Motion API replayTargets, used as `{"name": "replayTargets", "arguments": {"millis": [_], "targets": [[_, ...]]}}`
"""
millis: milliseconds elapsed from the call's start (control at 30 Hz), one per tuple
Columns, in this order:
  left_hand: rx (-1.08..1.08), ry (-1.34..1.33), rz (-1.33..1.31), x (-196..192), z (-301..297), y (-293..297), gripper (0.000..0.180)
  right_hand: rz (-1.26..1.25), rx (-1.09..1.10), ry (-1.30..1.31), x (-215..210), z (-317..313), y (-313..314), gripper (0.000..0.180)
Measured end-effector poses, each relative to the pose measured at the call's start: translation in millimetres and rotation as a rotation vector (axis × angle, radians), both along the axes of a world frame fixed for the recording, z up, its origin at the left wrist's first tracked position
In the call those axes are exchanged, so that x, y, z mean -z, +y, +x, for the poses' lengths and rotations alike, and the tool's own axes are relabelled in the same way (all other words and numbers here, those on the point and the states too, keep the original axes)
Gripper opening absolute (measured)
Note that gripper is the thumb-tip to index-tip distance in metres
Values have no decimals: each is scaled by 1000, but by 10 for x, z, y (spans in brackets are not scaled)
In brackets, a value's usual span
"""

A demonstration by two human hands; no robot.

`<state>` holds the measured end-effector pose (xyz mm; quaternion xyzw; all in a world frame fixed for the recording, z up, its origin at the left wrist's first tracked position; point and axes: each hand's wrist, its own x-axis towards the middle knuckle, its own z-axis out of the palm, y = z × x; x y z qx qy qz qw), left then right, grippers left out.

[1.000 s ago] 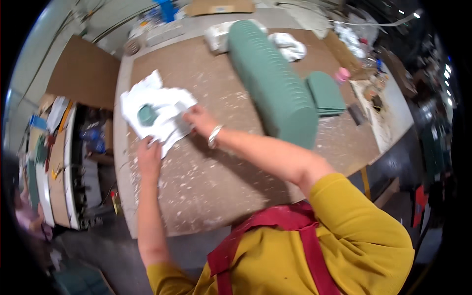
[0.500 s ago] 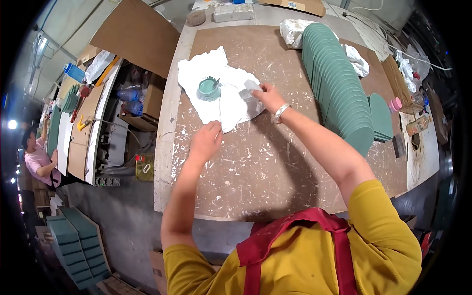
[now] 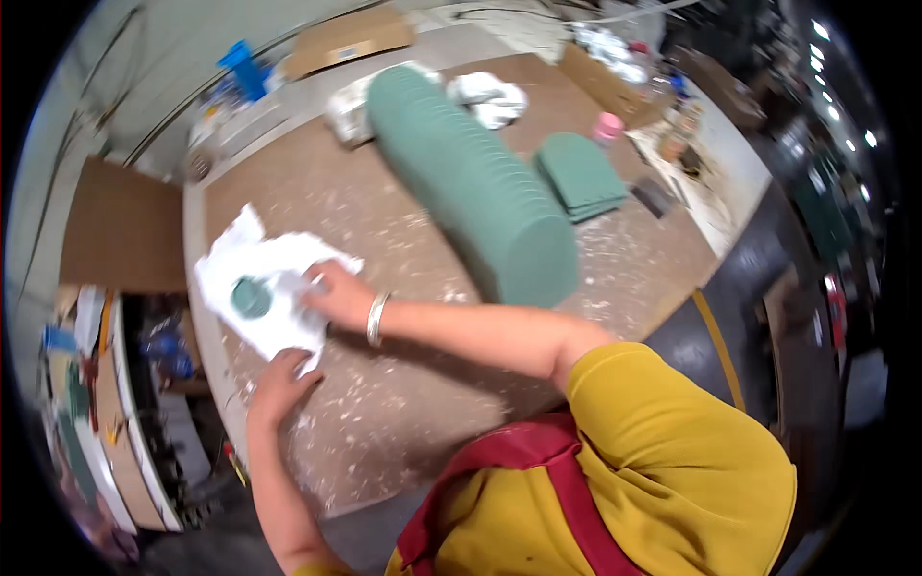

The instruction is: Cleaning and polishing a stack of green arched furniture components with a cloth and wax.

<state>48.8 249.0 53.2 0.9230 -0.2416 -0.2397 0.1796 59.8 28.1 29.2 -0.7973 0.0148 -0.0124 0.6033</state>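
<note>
White wrapping paper point(image 3: 274, 293) lies spread on the speckled brown worktable point(image 3: 403, 422), with a small round green piece point(image 3: 252, 298) on it. My right hand point(image 3: 336, 296), a silver bracelet on its wrist, rests on the paper's right side, just right of the green piece, fingers on the sheet. My left hand point(image 3: 280, 384) presses the paper's near corner against the table. Neither hand is lifting the green piece.
A long row of stacked green plates point(image 3: 475, 187) lies across the table's middle, a shorter green stack point(image 3: 579, 176) to its right. Crumpled white paper point(image 3: 490, 96), a pink cup point(image 3: 607, 126) and cardboard point(image 3: 346, 38) sit at the back. Shelves point(image 3: 106, 403) stand left.
The view has swung, so the table sits differently in the picture. Both hands stay on the white paper around the green piece; the right hand has shifted closer over the sheet.
</note>
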Motion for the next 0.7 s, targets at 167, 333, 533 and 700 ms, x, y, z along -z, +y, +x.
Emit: {"name": "replayTargets", "arguments": {"millis": [167,333,533,700], "targets": [[-362,376,-888,-390,-280,-639,46,426,-262,-34,-530,-964,-478,41],[-366,497,-1127,-328,-739,-1354,48,255,-253,22,-703,-1556,-1028,46],[-428,237,-852,110,-918,-1424,40,-138,252,-189,-902,-2072,-2749,39],[-315,-302,-324,179,-833,-1613,35,-200,705,8,-210,-1859,-4778,42]]}}
